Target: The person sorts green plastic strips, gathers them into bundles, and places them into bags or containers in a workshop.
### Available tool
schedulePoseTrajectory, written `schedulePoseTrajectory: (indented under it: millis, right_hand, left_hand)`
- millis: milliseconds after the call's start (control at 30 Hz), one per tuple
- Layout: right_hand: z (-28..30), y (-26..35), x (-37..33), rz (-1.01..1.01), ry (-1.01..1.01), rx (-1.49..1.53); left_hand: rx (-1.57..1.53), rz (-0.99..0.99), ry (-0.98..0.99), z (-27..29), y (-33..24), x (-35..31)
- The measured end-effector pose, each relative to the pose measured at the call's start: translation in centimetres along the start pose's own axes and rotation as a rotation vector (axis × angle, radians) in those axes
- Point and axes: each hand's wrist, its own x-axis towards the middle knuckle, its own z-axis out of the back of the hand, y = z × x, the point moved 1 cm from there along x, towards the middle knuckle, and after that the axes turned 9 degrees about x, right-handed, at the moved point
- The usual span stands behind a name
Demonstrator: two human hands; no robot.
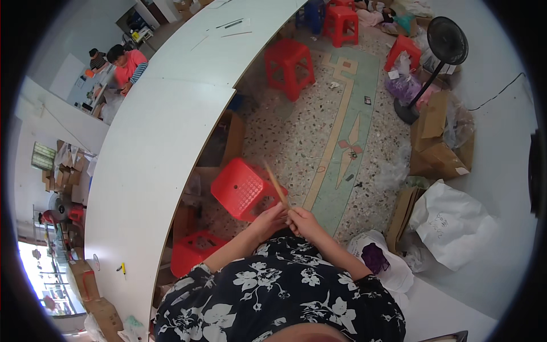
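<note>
A slender tan stick (277,186), wooden by its look, slants up and away from my two hands, which meet in front of my body. Its far end thins to a blurred tip. My right hand (303,222) is closed around the near end, fingers curled. Close against it on the left, my left hand (270,221) is closed too, its fingertips pinching the stick by its lower end. The lowest part of the stick is hidden inside my fingers. Just beyond my left hand stands a red plastic stool (238,188).
A long white table (137,154) curves along my left, bearing a yellow-handled tool (122,269) and several thin sticks (233,25). A black fan (448,41), cardboard boxes (436,137) and a white sack (453,222) line the right wall. Another person (130,65) sits across the table.
</note>
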Motion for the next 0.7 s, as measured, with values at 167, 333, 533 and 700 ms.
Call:
schedulePoseTrajectory:
  millis: [167, 333, 533, 700]
  right_hand:
    - [3.6, 3.9, 3.7, -0.036, 0.092, -0.219]
    - [9.6, 8.2, 8.4, -0.063, 0.014, -0.298]
    - [12.9, 17.1, 18.3, 0.079, -0.122, -0.336]
    - [15.1, 21.7, 24.4, -0.101, -0.077, -0.314]
  left_hand:
    - [-0.128, 0.098, 0.223, 0.7, -1.4, 7.8]
    - [-0.011, 0.109, -0.107, -1.9, -5.6, 16.2]
    - [-0.159, 0.049, -0.206, -3.7, -15.6, 28.5]
    - [-0.280, 0.002, -0.331, -0.5, -24.1, 33.7]
